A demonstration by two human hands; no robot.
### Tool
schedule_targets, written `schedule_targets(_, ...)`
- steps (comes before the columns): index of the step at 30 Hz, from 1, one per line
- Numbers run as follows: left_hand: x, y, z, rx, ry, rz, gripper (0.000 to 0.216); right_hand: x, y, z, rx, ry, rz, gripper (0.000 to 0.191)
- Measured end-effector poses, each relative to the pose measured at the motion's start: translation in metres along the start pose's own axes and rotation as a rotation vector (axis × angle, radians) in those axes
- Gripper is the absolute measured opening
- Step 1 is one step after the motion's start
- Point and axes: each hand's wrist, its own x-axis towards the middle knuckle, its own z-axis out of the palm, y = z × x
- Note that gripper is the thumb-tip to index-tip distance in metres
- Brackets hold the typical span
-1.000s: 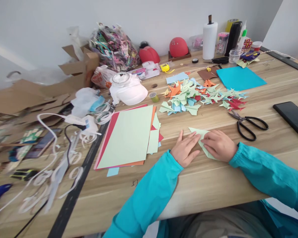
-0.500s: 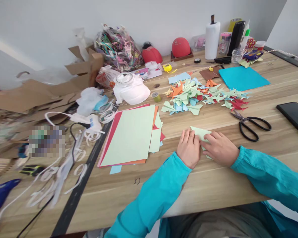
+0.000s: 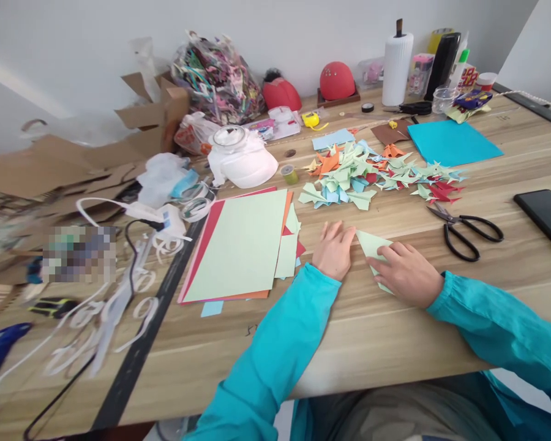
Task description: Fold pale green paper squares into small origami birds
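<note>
A pale green sheet of paper (image 3: 370, 241), folded to a pointed shape, lies flat on the wooden table. Over its right part is my right hand (image 3: 409, 274), its bent fingers holding the paper down; they hide some of it. My left hand (image 3: 334, 252) rests on the table just left of the paper, fingers extended and close to its upper left tip. Whether a fingertip touches that tip I cannot tell. Beyond both hands is a pile of folded paper cranes (image 3: 349, 174) in green, orange, blue and red.
Left of my hands lies a stack of coloured paper (image 3: 239, 245). Black-handled scissors (image 3: 463, 229) and a phone (image 3: 545, 219) lie to the right. Farther back are a blue sheet (image 3: 454, 142), a wrapped jar (image 3: 241, 159) and a yellow tape measure (image 3: 310, 120). Cables and a power strip (image 3: 169, 223) crowd the left.
My left hand has slid left off the green paper, uncovering its left side. My right hand stays on the paper. The view has shifted slightly.
</note>
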Motion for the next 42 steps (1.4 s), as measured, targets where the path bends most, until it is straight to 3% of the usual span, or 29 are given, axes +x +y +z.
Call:
schedule_targets(6,0.004,-0.007,0.003,-0.036,-0.011,0.072,0.04,0.007,-0.004,-0.005,-0.026,-0.026,0.061,0.03)
schedule_targets(14,0.007,-0.012,0.007,-0.083,0.015,0.052,0.034,0.045,-0.016,-0.003,-0.11,-0.149,0.264,0.039)
schedule_targets(19,0.007,-0.01,0.007,-0.03,0.047,0.07,0.027,0.055,-0.019,0.0,-0.131,-0.177,0.298,0.044)
schedule_targets(42,0.004,-0.007,0.008,0.004,0.069,0.062,0.033,-0.025,-0.058,-0.013,-0.137,-0.212,0.216,0.042)
